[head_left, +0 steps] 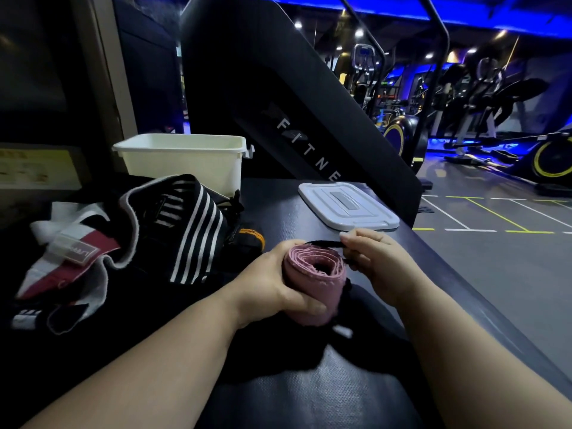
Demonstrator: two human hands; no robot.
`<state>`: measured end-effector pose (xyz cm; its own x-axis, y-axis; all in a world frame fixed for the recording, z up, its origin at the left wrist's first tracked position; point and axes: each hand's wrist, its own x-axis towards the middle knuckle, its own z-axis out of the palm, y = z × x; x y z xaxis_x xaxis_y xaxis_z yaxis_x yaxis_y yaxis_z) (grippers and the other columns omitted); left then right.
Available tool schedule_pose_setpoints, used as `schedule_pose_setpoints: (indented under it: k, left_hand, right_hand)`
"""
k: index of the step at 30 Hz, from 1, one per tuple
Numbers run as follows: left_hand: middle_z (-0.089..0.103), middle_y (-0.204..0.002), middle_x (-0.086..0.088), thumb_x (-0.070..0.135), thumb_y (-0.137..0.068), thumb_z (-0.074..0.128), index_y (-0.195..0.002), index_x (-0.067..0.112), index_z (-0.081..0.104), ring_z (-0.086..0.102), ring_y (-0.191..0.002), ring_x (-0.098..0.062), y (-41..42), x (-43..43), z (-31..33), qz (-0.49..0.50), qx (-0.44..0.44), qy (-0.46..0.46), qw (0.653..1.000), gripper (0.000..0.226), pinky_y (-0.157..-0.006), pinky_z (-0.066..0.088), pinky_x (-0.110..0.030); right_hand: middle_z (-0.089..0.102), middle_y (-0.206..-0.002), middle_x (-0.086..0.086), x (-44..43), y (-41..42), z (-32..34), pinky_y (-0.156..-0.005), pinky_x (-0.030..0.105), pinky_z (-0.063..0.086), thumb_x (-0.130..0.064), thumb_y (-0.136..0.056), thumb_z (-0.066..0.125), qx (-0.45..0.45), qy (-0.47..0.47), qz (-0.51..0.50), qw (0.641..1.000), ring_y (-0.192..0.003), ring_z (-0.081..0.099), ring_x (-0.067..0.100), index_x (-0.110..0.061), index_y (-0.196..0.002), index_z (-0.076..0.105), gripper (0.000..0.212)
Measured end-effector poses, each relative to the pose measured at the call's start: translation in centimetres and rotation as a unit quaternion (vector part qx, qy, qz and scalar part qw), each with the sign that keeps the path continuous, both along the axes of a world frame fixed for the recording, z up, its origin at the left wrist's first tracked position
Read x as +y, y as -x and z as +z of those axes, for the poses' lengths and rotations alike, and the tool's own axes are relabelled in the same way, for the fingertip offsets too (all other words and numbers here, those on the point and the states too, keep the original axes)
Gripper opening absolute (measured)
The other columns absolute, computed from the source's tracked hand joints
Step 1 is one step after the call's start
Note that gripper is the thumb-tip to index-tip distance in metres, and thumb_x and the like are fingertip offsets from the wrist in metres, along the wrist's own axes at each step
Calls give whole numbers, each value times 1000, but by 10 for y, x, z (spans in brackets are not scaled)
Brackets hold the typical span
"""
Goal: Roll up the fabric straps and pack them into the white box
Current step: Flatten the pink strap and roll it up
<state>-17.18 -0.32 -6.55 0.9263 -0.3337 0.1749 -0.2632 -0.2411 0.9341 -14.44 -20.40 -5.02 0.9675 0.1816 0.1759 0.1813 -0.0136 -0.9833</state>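
My left hand (272, 283) grips a rolled pink fabric strap (312, 286), held upright just above the black padded surface. A thin black cord (325, 244) runs from the top of the roll to my right hand (368, 255), which pinches its end. The white box (182, 161) stands open at the back left. Between it and the roll lies a heap of loose straps: a black one with white stripes (192, 233), a white and red one (77, 252), and a black one with yellow trim (250, 239).
The box's grey-white lid (348, 209) lies flat at the right edge of the black surface (309, 391). A black slanted machine panel (278, 97) rises behind. The gym floor drops away to the right, with exercise machines beyond.
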Motion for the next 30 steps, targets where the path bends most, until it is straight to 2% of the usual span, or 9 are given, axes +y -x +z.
schedule_pose_setpoints:
  k: [5,8,13,15,17,19,23,26,30]
  left_hand:
    - [73,-101,4,28,-34,93,-109,29,59,68,-98,-13,-7,3,-6,73,-17,21,997,83,-91,55,-32]
    - [72,-96,6,31,-34,94,-102,30,59,68,-93,-11,-10,3,-6,128,-39,15,991,77,-89,55,-32]
    - [66,-96,9,27,-48,96,-101,24,57,61,-86,-2,-8,0,-4,169,-83,-23,982,67,-74,47,-9]
    - [59,-108,10,32,-46,96,-111,25,54,57,-98,-1,-9,0,-4,161,-100,-49,981,78,-82,42,-5]
    - [57,-117,11,40,-42,93,-123,27,49,55,-109,-1,-10,3,-6,121,-75,-50,989,93,-96,42,-13]
    - [60,-119,10,39,-47,88,-127,30,43,58,-111,-2,-9,9,-5,70,-37,-36,996,92,-101,47,-26]
    - [55,-122,18,27,-53,85,-142,39,31,58,-115,-3,-11,14,-4,22,-1,4,1000,104,-101,47,-25]
    - [60,-125,11,35,-43,88,-139,36,41,59,-115,-6,-14,13,-6,31,12,24,999,107,-103,47,-32]
    - [65,-117,8,34,-48,90,-130,30,53,63,-107,-5,-10,9,-4,88,-30,-17,996,90,-99,50,-32]
  right_hand:
    - [46,-62,-4,-3,-1,-5,-60,24,28,-34,-84,56,18,30,92,995,-61,38,8,-25,-60,57,26]
    - [51,-72,-4,-1,-2,-8,-63,24,31,-35,-82,56,22,45,112,992,-72,41,8,-16,-80,60,20]
    - [52,-72,-10,2,0,-11,-63,18,35,-34,-71,71,9,36,151,988,-69,44,2,-16,-80,58,25]
    - [50,-68,-12,5,1,-13,-62,16,37,-24,-74,72,-26,53,151,987,-65,43,1,-15,-77,54,20]
    - [48,-67,-11,6,1,-15,-63,15,38,-22,-77,68,-49,69,134,987,-65,43,2,-13,-77,53,17]
    - [49,-71,-9,7,1,-16,-66,18,38,-25,-78,67,-61,78,113,989,-70,44,5,-13,-82,56,17]
    - [53,-72,-13,7,1,-16,-68,14,40,-25,-81,72,-77,66,107,989,-70,47,1,-21,-83,59,13]
    - [57,-73,-14,9,2,-15,-68,12,42,-26,-78,71,-91,48,111,989,-69,50,0,-18,-89,56,21]
    - [55,-71,-10,11,2,-14,-67,14,41,-20,-79,72,-92,36,93,991,-69,48,3,-18,-90,55,21]
